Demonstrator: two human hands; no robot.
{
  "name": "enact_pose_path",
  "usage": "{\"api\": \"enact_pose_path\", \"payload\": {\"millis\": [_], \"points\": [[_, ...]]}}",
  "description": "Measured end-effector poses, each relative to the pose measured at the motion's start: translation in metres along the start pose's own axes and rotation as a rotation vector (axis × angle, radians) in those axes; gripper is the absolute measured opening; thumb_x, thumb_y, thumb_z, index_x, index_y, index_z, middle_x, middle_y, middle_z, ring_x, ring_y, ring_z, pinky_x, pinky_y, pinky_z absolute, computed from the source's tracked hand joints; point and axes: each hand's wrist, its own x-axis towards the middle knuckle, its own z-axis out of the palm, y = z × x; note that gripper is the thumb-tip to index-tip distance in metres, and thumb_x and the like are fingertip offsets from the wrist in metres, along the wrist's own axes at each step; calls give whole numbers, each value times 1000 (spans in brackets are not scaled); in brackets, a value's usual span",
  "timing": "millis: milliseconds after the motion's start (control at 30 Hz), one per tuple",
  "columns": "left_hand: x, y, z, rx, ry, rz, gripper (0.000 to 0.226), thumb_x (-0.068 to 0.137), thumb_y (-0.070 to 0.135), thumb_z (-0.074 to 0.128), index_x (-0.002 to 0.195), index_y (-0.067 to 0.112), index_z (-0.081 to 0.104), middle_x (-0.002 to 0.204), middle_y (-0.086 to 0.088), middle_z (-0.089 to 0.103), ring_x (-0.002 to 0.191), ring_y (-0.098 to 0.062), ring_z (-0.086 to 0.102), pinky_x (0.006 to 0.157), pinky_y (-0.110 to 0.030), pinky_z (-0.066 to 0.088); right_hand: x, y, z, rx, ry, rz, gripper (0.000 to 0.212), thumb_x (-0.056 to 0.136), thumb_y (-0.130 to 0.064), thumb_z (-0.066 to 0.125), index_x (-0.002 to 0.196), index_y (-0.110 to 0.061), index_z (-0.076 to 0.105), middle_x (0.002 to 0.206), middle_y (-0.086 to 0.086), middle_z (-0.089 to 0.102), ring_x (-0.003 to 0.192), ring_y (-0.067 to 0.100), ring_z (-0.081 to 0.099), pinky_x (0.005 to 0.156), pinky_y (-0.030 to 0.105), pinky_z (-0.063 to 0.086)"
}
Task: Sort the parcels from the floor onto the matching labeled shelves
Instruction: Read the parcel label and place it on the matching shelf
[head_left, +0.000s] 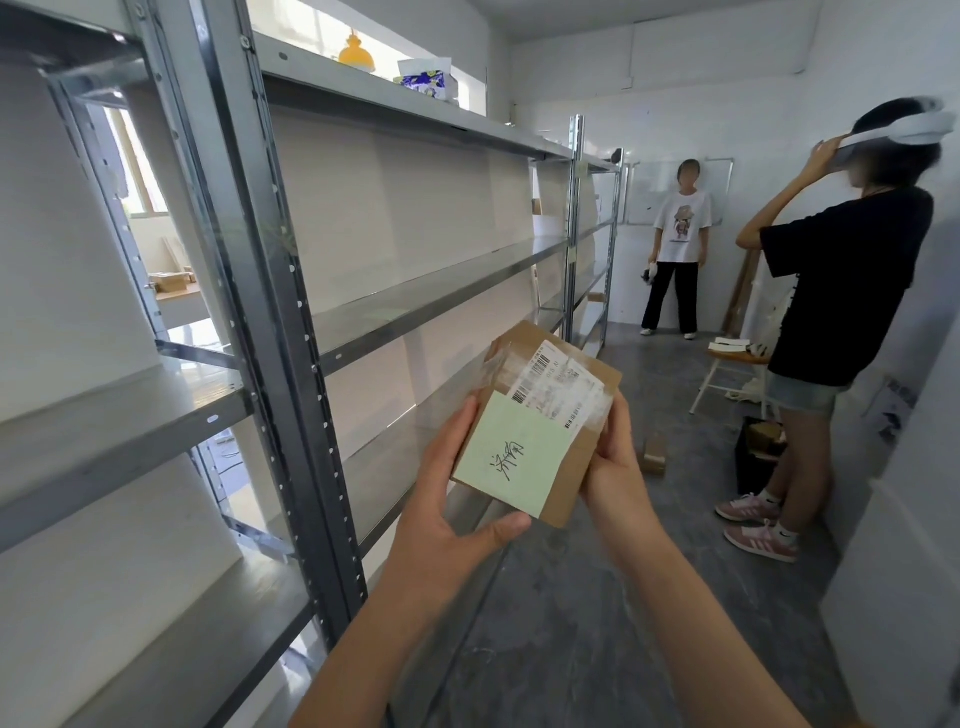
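Observation:
I hold a small brown cardboard parcel (566, 478) at chest height with both hands. A pale green note with handwriting and a white barcode label under clear tape cover its top face. My left hand (457, 519) grips its near left corner, thumb under the lower edge. Along the parcel's right side my right hand (618, 462) wraps the edge. Grey metal shelves (415, 306) run along the left, level with the parcel; a faint green label lies on the middle shelf (387, 313).
A person in a black shirt (831, 291) stands close on the right, hands at a headset. Another person in a white shirt (678, 244) stands by the far wall. A small box (653, 454), a black crate (761, 457) and a chair (732, 364) are on the floor.

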Motion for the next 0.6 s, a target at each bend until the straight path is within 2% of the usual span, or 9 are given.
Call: {"api": "enact_pose_path", "payload": {"millis": [67, 133, 233, 367, 433, 533, 600], "points": [[2, -3, -1, -44, 12, 6, 97, 75, 24, 87, 151, 49, 32, 151, 29, 47, 144, 2, 42, 114, -29, 41, -1, -2, -1, 3, -3, 14, 50, 105, -11, 42, 141, -45, 39, 132, -7, 64, 115, 18, 66, 80, 46, 61], [4, -5, -4, -96, 35, -17, 96, 73, 17, 86, 149, 47, 36, 145, 33, 52, 141, 3, 45, 115, -34, 43, 0, -5, -3, -13, -7, 20, 36, 105, -36, 40, 140, -45, 40, 128, -11, 66, 109, 9, 69, 76, 43, 62], [6, -6, -14, -115, 44, -37, 97, 70, 15, 87, 146, 52, 39, 142, 29, 56, 139, 3, 47, 117, -41, 43, 2, -11, -5, -29, -11, 15, 48, 95, -59, 32, 137, -40, 45, 125, -16, 66, 106, 5, 68, 73, 40, 63], [14, -5, -27, -130, 21, -23, 96, 65, 25, 89, 141, 62, 42, 145, 16, 55, 141, -7, 48, 114, -39, 45, 9, -18, -5, -24, 11, -15, 53, 90, -61, 34, 121, -21, 50, 121, -8, 68, 116, 15, 65, 80, 36, 61], [18, -4, -30, -156, 20, -38, 95, 63, 22, 91, 138, 55, 42, 140, 7, 62, 137, -13, 53, 111, -39, 48, 11, -21, -5, 3, 4, -35, 53, 90, -60, 34, 112, -13, 47, 122, 1, 69, 114, 18, 66, 82, 38, 61], [20, -5, -31, -223, 43, -92, 91, 63, 11, 94, 125, 45, 38, 125, -2, 72, 128, -20, 62, 109, -39, 53, 14, -26, -5, 28, 21, -47, 57, 90, -59, 35, 114, -9, 49, 119, 7, 70, 111, 20, 68, 88, 43, 60], [20, -5, -30, -232, 62, -90, 84, 62, 10, 91, 119, 41, 37, 123, -1, 74, 128, -18, 62, 108, -41, 53, 17, -25, -8, 51, 21, -59, 45, 91, -55, 40, 103, -14, 51, 116, 11, 71, 111, 25, 68, 91, 48, 58]]}}
